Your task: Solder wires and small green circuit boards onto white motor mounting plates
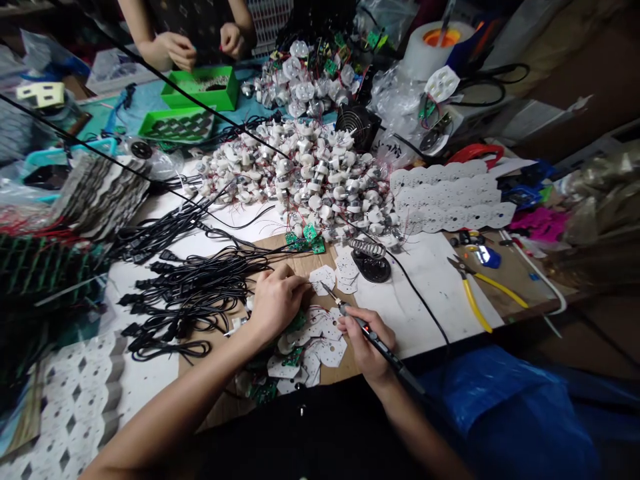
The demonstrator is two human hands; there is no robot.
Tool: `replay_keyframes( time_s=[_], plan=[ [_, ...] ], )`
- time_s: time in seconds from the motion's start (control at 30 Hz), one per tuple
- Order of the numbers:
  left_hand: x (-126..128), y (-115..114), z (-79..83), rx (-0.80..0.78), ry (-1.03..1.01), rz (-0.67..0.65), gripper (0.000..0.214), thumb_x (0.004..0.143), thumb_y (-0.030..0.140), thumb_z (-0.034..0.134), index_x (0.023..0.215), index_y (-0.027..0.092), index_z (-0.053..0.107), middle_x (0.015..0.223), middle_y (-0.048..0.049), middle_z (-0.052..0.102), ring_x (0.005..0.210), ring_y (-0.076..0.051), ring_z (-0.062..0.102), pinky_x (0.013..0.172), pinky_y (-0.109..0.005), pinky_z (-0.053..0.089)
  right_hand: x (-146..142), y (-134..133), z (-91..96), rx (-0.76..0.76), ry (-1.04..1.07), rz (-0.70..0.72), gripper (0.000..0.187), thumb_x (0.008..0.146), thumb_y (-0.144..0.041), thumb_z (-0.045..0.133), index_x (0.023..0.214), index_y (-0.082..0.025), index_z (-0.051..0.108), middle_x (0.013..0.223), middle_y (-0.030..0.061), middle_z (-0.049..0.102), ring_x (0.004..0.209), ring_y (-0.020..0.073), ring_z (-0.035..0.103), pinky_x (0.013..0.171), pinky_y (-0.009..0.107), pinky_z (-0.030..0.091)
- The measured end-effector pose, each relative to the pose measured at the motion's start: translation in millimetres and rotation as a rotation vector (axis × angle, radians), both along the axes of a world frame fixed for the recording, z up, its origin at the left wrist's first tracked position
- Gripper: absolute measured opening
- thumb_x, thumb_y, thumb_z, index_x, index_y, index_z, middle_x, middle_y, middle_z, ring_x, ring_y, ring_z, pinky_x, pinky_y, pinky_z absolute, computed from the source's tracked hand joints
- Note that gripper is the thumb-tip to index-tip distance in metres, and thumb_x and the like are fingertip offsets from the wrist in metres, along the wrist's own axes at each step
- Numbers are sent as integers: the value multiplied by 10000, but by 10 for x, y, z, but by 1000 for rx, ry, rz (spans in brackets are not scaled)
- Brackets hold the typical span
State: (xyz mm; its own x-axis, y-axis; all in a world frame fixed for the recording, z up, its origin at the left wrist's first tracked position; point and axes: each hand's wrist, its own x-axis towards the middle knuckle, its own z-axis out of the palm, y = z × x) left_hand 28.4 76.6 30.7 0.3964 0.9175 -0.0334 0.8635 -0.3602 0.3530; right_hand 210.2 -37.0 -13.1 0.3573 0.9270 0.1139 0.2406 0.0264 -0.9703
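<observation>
My right hand is wrapped round a soldering iron with a small red light on its grip. Its tip touches or hovers just over a white hexagonal circuit board lying on the cardboard; I cannot tell which. To the left of that board, my left hand is closed in a pinch on what looks like a thin wire, its end at the board's edge. More white boards are stacked just right of it. Below my hands lie wired white boards and green circuit boards, partly hidden by my left hand.
Black power cords spread to the left. A coiled-spring iron holder, yellow-handled pliers and perforated board sheets lie right. Behind is a heap of white bulb parts. Across the table, a co-worker's hands are above a green tray.
</observation>
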Motion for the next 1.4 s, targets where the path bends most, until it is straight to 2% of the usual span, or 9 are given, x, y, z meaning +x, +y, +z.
replay_keyframes(
  time_s=[0.2, 0.5, 1.17, 1.4],
  plan=[
    [-5, -4, -47, 13, -11, -14, 237, 957, 277, 587, 894, 235, 812, 758, -49, 631, 749, -198, 583, 772, -349, 355, 3, -2, 4, 1, -19, -9, 210, 971, -357, 619, 1040, -192, 729, 773, 50, 788, 616, 179, 769, 571, 255, 647],
    [24, -25, -69, 67, 30, -67, 205, 929, 259, 583, 861, 209, 770, 862, -69, 681, 863, -233, 602, 812, -385, 346, 10, 2, 4, -3, -42, 16, 184, 963, -323, 623, 1039, -200, 737, 776, 42, 792, 623, 177, 769, 587, 250, 643],
    [36, -49, -100, 123, 60, -82, 180, 880, 231, 603, 752, 194, 725, 791, -59, 652, 829, -235, 560, 802, -402, 347, 12, 32, 7, 34, -92, 86, 139, 960, -262, 628, 1046, -203, 719, 789, 23, 789, 612, 156, 767, 532, 208, 618],
    [51, -52, -103, 114, 75, -77, 178, 875, 224, 603, 747, 188, 722, 796, -66, 658, 837, -238, 558, 802, -406, 348, 11, 26, -69, 68, -114, 74, 167, 959, -307, 626, 1035, -200, 730, 747, 21, 784, 576, 159, 754, 519, 219, 618]
  ],
)
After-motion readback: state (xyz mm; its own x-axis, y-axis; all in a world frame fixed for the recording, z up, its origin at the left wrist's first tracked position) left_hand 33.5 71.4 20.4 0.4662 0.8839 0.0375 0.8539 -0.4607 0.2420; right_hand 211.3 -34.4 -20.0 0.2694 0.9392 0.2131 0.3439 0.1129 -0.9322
